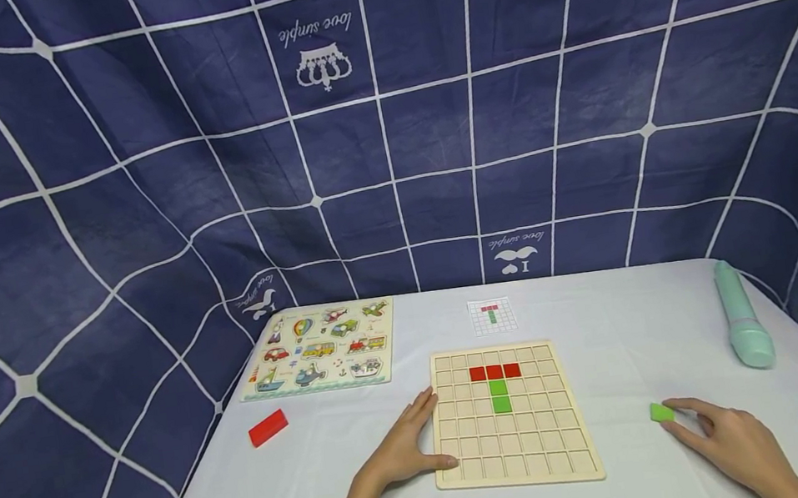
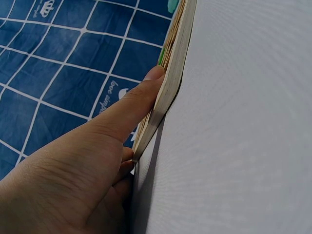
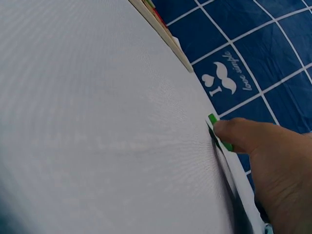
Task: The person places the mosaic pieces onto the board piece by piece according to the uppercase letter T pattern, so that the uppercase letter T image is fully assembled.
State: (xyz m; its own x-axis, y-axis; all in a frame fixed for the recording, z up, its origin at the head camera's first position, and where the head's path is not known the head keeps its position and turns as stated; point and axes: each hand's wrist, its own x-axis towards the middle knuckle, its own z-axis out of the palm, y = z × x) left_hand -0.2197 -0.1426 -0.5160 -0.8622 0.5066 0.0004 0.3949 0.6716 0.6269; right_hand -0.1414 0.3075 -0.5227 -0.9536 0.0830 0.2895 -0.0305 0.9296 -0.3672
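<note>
A wooden grid board (image 1: 518,465) lies on the table, with red square tiles (image 1: 494,372) in a row and two green square tiles (image 1: 501,404) in a column beneath the middle one. My left hand (image 1: 404,443) rests at the board's left edge; its fingers lie along the side and its thumb (image 2: 141,100) presses on the front left corner. To the right of the board, my right hand (image 1: 736,440) pinches a green square tile (image 1: 660,412) between thumb and fingertips. In the right wrist view this tile (image 3: 213,118) shows edge-on, close over the white cloth.
Behind the board lies a small pattern card (image 1: 493,316) with a red and green T. A picture puzzle board (image 1: 329,349) lies at the back left, with a red block (image 1: 268,428) in front of it. A mint-green bottle-like object (image 1: 745,321) lies at the right.
</note>
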